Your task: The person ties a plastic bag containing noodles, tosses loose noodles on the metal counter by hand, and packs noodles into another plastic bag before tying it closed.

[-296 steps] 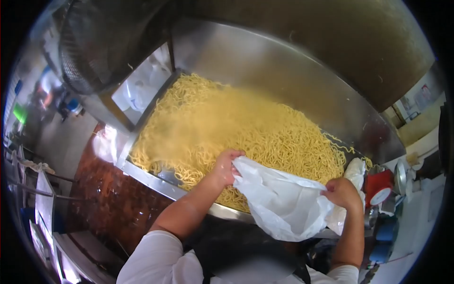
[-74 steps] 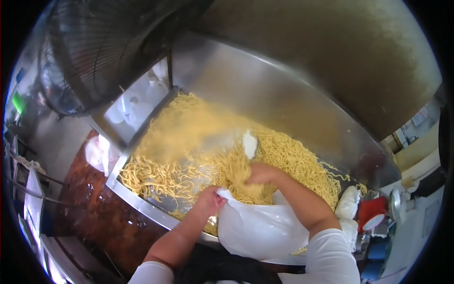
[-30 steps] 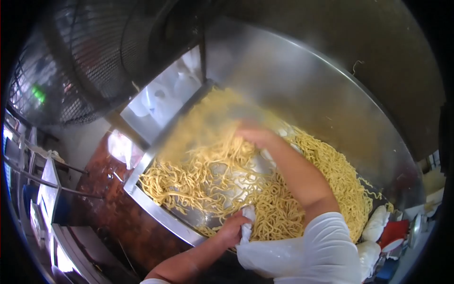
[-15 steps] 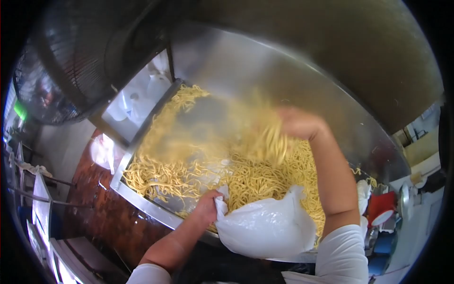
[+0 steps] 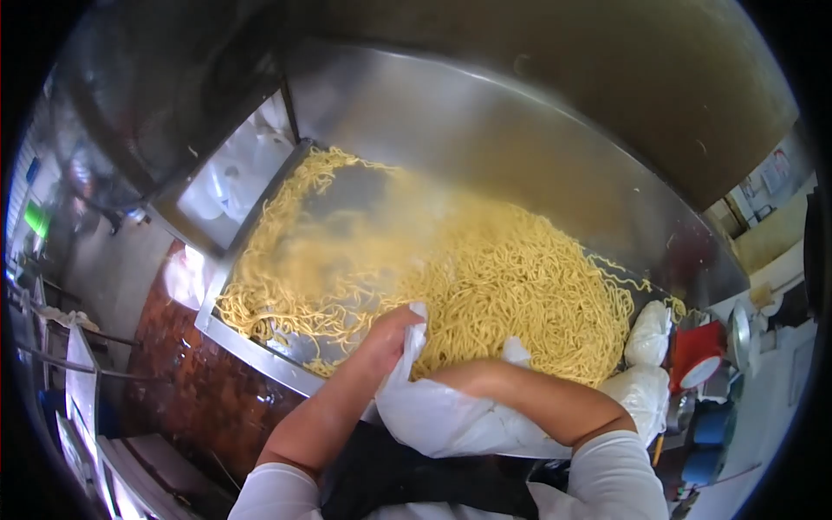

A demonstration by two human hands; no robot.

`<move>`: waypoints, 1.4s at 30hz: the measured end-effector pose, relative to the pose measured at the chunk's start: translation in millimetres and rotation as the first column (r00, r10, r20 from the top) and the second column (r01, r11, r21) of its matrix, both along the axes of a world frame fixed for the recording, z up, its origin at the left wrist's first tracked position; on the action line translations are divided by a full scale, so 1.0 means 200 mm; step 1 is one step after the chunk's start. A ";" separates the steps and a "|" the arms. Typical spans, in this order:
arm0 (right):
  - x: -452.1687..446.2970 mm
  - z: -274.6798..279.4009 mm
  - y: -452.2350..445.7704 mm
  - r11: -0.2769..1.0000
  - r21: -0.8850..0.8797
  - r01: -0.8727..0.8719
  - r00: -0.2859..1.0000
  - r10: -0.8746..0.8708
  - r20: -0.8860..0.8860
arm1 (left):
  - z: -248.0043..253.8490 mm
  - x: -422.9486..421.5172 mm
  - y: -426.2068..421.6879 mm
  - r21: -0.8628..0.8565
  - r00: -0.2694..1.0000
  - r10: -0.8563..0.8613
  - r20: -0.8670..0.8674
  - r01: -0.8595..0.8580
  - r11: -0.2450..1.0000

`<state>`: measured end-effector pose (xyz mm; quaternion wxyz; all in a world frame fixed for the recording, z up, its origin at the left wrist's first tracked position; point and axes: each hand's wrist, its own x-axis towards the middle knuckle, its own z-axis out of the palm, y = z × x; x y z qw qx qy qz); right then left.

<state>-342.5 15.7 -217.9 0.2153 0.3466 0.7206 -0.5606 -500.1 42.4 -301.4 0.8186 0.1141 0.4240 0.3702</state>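
Observation:
Yellow noodles lie heaped over a large metal tray, thickest at the centre and right. A blurred smear over the picture hides part of them. My left hand is closed on the gathered edge of a white plastic bag at the tray's near edge. My right hand is low at the bag's mouth, beside the noodles; its fingers are hidden by the bag, so what they hold cannot be seen.
Filled white bags stand at the tray's right end, next to a red scale and blue containers. A dark fan looms at the upper left. Behind the tray rises a metal wall. Reddish wet floor shows at the left.
My right hand has come down from above the noodles, where it held a bunch, to the bag's mouth. The heap at the centre right looks larger. My left hand still holds the bag's edge.

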 end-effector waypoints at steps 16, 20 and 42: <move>-0.62 -0.22 0.69 0.680 0.730 0.065 0.986 0.069 -0.152 | 0.04 -0.16 -0.41 -0.030 0.974 0.223 0.030 -0.222 0.975; -0.97 -0.56 0.82 0.516 0.849 0.113 0.960 0.163 -0.227 | -0.02 -0.19 -0.40 -0.071 0.976 0.216 0.012 -0.215 0.974; -1.42 -0.62 1.27 0.694 0.609 0.385 0.850 -0.009 -0.527 | -0.22 -0.25 -0.36 -0.132 0.993 0.097 0.071 -0.087 0.987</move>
